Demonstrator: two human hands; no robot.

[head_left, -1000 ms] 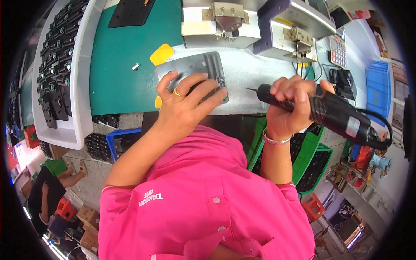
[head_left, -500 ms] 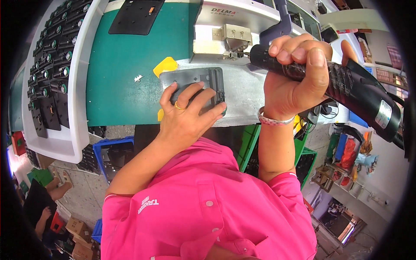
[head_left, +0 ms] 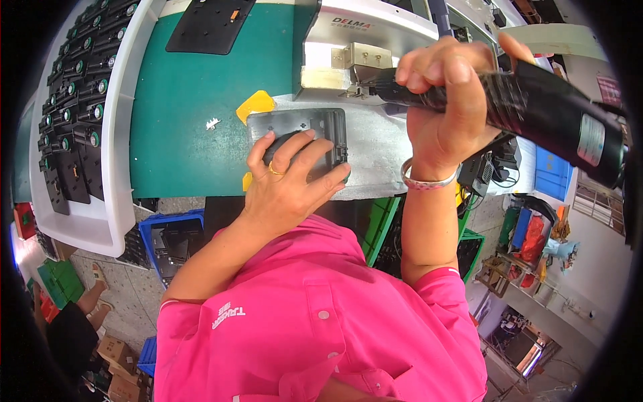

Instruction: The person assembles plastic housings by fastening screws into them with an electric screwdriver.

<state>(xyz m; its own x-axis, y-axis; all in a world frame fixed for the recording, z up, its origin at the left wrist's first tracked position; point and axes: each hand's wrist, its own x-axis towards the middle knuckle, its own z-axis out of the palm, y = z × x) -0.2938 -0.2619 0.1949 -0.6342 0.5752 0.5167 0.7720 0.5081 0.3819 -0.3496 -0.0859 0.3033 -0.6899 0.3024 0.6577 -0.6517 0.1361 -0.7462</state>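
Slantwise, black power screwdriver (head_left: 519, 100), nose leftward, slightly up.

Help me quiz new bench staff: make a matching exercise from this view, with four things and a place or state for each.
Things
1. black handheld tool
2. dark flat case
3. white tray
4. black plate

Places or states
A. holding rows of black parts
B. lying on the green mat
C. gripped in the right hand
D. under the left hand's fingers

Right pairs: 1-C, 2-D, 3-A, 4-B
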